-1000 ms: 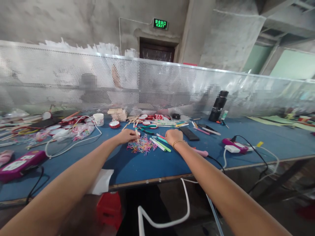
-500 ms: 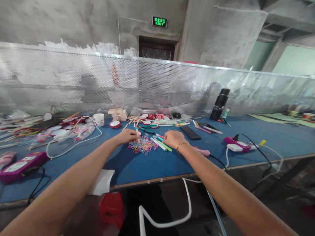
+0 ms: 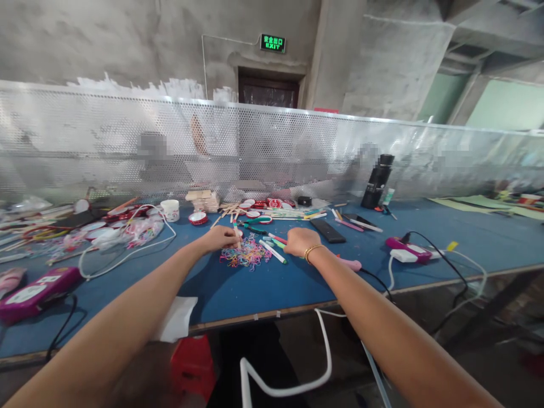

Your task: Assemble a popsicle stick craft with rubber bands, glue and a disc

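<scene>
My left hand point(image 3: 223, 238) pinches a wooden craft stick point(image 3: 236, 228) with coloured bands near its top. It holds the stick over a tangled pile of small coloured loops point(image 3: 246, 258) on the blue table. My right hand point(image 3: 301, 242), wearing a gold bracelet, is closed on a light green marker point(image 3: 279, 243), whose far end is hidden by the fingers. Just left of that hand lies a white marker with a green tip point(image 3: 273, 252). A pink-red marker point(image 3: 277, 238) lies behind it, and green-handled pliers point(image 3: 257, 221) rest farther back.
Farther back are a stack of wooden pieces point(image 3: 202, 200), a white cup point(image 3: 170, 210) and red-rimmed tins point(image 3: 198, 218). A black phone-like slab point(image 3: 328, 230), a black bottle point(image 3: 378, 181) and a purple-and-white device point(image 3: 410, 250) stand right. White cable point(image 3: 127, 258) loops across the left.
My right hand has come down over the light green marker, covering most of it. The left hand stays on the craft stick, nearly unmoved. The view has tilted slightly.
</scene>
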`<state>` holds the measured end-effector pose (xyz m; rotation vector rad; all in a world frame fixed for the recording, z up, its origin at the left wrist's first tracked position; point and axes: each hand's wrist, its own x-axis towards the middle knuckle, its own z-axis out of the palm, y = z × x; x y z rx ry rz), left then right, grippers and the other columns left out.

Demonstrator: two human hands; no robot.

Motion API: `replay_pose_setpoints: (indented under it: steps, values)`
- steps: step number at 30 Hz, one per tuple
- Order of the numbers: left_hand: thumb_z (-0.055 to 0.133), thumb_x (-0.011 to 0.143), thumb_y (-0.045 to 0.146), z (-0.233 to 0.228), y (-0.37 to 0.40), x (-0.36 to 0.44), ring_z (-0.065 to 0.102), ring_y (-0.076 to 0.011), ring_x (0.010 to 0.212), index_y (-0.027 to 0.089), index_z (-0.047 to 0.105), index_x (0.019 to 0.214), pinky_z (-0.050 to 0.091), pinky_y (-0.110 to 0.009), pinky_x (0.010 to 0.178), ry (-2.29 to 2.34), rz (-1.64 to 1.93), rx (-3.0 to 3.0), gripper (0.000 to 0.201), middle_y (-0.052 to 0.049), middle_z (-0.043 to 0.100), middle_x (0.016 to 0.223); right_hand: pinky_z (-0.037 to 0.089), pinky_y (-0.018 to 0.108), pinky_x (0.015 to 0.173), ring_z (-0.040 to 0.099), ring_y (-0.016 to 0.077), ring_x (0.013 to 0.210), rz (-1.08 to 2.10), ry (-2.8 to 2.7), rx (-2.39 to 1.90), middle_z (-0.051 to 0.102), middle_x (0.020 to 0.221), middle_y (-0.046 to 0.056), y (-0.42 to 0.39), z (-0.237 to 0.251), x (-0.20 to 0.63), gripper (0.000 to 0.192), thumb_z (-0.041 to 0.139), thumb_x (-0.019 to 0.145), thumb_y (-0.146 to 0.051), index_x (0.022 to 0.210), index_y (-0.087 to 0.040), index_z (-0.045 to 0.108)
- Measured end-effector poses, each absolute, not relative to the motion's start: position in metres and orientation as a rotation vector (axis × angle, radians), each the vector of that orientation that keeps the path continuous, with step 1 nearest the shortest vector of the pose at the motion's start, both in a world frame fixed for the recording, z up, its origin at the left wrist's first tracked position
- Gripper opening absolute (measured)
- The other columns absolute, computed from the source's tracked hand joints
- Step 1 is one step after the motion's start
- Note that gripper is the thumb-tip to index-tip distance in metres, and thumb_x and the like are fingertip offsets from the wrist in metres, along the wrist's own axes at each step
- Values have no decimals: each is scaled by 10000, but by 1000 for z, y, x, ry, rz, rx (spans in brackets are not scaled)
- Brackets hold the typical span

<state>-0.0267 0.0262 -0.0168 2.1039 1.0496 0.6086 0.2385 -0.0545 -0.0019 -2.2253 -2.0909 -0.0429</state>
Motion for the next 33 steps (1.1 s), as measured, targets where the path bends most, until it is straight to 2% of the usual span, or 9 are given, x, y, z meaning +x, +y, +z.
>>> replay_pose_setpoints:
  steps: [6, 10, 13, 16, 18, 21, 25, 30, 33]
  values:
    - [716, 667, 409, -15, 23, -25, 490, -96, 532, 124, 724, 687, 374, -211, 511, 1006, 617, 2040, 286, -17, 629, 606, 428, 278, 604, 628, 190, 667, 89, -2060, -1863, 693, 733, 69, -58, 18, 230, 80, 663, 716, -261, 676, -193, 652]
    - [726, 672, 430, -20, 25, -26, 471, -95, 513, 117, 717, 676, 354, -213, 492, 980, 644, 2011, 312, -16, 602, 569, 394, 236, 575, 559, 132, 588, 317, -1773, -1331, 628, 694, -22, -44, 0, 189, 196, 586, 786, -277, 970, -210, 593]
    - [710, 697, 447, -26, 30, -28, 465, -88, 504, 119, 701, 663, 348, -216, 498, 968, 664, 1995, 331, -15, 595, 574, 380, 232, 572, 491, 128, 533, 336, -1642, -1104, 519, 597, -62, -32, -19, 162, 224, 471, 838, -247, 1035, -223, 575]
    - [704, 704, 437, -30, 35, -30, 465, -88, 506, 125, 685, 655, 353, -219, 506, 987, 659, 1999, 316, -7, 589, 576, 403, 238, 612, 510, 134, 596, 345, -1628, -975, 578, 684, -24, -24, -35, 152, 268, 376, 859, -225, 929, -219, 634]
    - [698, 708, 427, -31, 37, -31, 447, -86, 494, 133, 665, 632, 343, -222, 499, 999, 649, 2029, 305, 5, 570, 552, 432, 251, 672, 544, 143, 669, 317, -1648, -928, 629, 791, 1, -24, -43, 152, 324, 361, 834, -177, 986, -208, 646]
    - [687, 709, 424, -32, 38, -31, 420, -84, 485, 145, 632, 611, 322, -223, 493, 1010, 640, 2058, 300, 20, 545, 529, 452, 277, 765, 576, 160, 771, 162, -1747, -939, 650, 910, 25, -30, -52, 153, 337, 483, 770, -156, 1084, -198, 598]
    - [679, 683, 410, -32, 36, -29, 379, -81, 478, 149, 610, 615, 289, -228, 485, 1034, 649, 2025, 279, 39, 496, 509, 448, 301, 798, 593, 191, 830, -50, -1845, -1028, 642, 877, 31, -42, -55, 149, 237, 615, 802, -296, 1008, -200, 549]
    - [671, 669, 417, -35, 38, -28, 421, -93, 495, 148, 626, 662, 324, -233, 503, 1021, 641, 2008, 273, 34, 533, 541, 425, 315, 890, 594, 202, 964, -202, -1892, -941, 660, 983, 73, -47, -55, 146, 192, 414, 961, -290, 1049, -193, 556]
    - [673, 688, 419, -36, 39, -28, 426, -86, 498, 141, 629, 678, 334, -226, 509, 1000, 652, 2005, 282, 34, 540, 553, 425, 312, 890, 595, 209, 975, -212, -1890, -936, 665, 1017, 82, -45, -56, 146, 213, 447, 930, -251, 1102, -181, 552]
